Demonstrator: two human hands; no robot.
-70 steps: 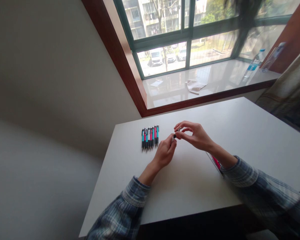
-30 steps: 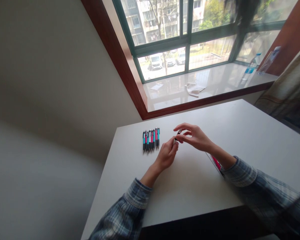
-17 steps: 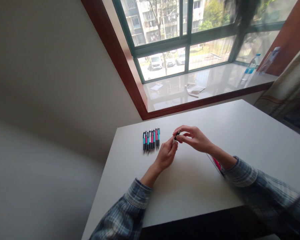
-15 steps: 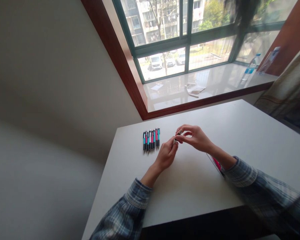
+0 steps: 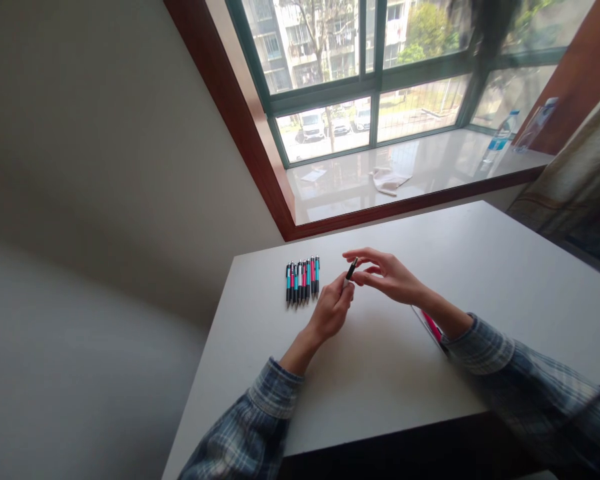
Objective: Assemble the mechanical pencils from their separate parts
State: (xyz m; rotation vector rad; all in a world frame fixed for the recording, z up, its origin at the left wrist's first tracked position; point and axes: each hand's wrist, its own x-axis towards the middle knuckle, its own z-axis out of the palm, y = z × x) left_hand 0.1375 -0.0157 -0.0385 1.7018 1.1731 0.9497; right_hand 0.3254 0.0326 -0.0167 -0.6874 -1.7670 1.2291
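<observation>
Left hand (image 5: pixel 329 310) holds a pen (image 5: pixel 350 271) tight; right hand (image 5: pixel 386 273) curls loosely by its black end (image 5: pixel 353 264). Working that end seems the step; next needs a steady hold.

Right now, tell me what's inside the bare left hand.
Inside the left hand is a slim white and black pen: its black end and a little white barrel protrude. The hand covers the rest.
</observation>
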